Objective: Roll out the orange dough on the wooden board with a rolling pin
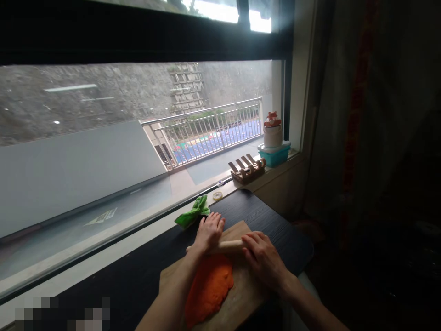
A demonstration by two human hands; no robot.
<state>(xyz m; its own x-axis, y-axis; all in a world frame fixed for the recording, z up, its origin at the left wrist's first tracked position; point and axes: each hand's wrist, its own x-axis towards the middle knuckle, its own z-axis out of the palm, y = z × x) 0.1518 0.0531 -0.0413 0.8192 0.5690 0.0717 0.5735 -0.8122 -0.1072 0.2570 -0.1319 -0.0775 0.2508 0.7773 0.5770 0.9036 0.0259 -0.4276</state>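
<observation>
A pale wooden rolling pin (226, 247) lies across a wooden board (248, 301), at the far edge of a flattened orange piece of dough or clay (210, 287). Over the pin's left part is my left hand (209, 231), closed on it, its fingers close together and reaching past its far side. At the other end my right hand (263, 255) is closed on the pin, with its fingers bent over the top. The pin's left tip shows beyond my left wrist. My left forearm hides part of the orange sheet.
The board rests on a dark table (138, 280) beside a window sill. A green cloth (193, 212) lies beyond my left hand. Along the sill are a tape roll (217, 196), a brown slatted holder (247, 170), and a teal box (274, 155) bearing a pale bottle (272, 134).
</observation>
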